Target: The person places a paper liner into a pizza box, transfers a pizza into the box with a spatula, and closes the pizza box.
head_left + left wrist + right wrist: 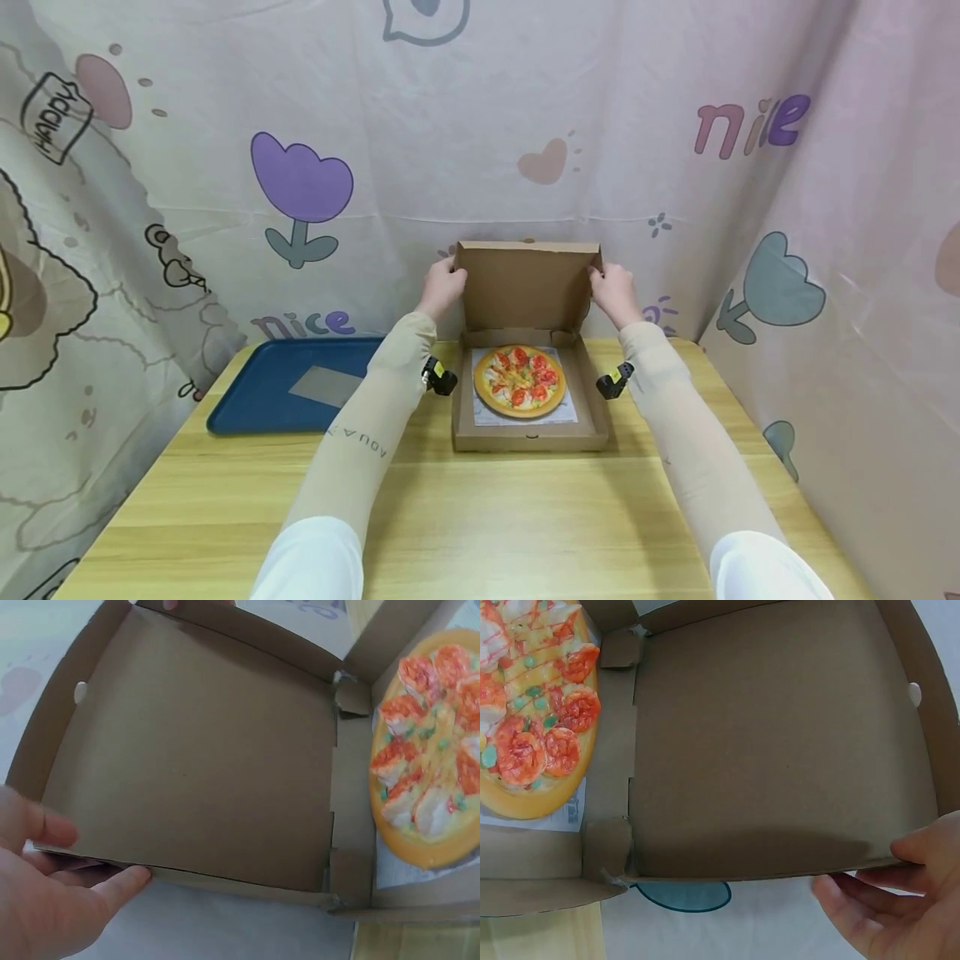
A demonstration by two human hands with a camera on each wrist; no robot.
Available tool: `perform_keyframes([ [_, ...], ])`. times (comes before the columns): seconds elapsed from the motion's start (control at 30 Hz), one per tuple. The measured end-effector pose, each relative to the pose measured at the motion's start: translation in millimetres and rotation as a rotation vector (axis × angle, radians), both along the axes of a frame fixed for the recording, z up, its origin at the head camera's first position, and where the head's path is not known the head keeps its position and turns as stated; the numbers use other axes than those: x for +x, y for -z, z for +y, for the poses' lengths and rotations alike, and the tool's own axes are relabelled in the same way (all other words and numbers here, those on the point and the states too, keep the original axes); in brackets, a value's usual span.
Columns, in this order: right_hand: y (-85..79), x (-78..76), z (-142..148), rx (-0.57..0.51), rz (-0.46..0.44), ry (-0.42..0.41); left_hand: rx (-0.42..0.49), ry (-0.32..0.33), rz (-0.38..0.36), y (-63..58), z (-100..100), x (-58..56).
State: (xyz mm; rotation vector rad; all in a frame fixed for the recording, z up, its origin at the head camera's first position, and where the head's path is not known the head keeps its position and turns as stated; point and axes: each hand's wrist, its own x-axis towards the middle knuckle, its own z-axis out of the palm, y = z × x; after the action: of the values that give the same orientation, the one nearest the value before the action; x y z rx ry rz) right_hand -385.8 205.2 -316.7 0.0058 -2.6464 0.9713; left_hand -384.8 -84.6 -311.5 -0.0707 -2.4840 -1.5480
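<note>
A brown cardboard pizza box (529,443) stands on the table with its lid (528,287) raised upright at the back. Inside the base, a round pizza (520,381) topped with red and white pieces lies on a printed paper sheet (487,417). My left hand (442,287) grips the lid's left side near its top corner, thumb on the inner face in the left wrist view. On the opposite side, my right hand (615,292) pinches the lid's right edge near the top. Both hands' fingers reach behind the cardboard, partly hidden.
To the left lies a dark blue tray (262,392) holding a flat grey sheet (325,385); my left forearm passes over its right end. The wooden table (495,517) extends toward me. A printed curtain (450,150) hangs close behind the box and at both sides.
</note>
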Motion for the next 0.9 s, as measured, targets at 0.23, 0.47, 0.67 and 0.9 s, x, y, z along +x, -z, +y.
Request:
perform_keyframes([
  [0.23, -4.9, 7.2, 3.0, -0.174, -0.155, -0.13, 0.346, 0.119, -0.102, -3.5, 0.4, 4.8],
  [0.47, -20.5, 16.2, 5.1, -0.471, -0.377, -0.319, 0.418, 0.186, -0.162, -6.5, -3.2, 6.9],
  [0.67, -21.1, 17.7, 7.6, -0.583, -0.388, -0.333, 0.413, 0.174, -0.171, -10.0, -1.4, 8.0],
  [0.9, -17.8, 14.5, 7.7, -0.618, -0.379, -0.321, 0.412, 0.14, -0.141, -6.1, -2.2, 9.0],
])
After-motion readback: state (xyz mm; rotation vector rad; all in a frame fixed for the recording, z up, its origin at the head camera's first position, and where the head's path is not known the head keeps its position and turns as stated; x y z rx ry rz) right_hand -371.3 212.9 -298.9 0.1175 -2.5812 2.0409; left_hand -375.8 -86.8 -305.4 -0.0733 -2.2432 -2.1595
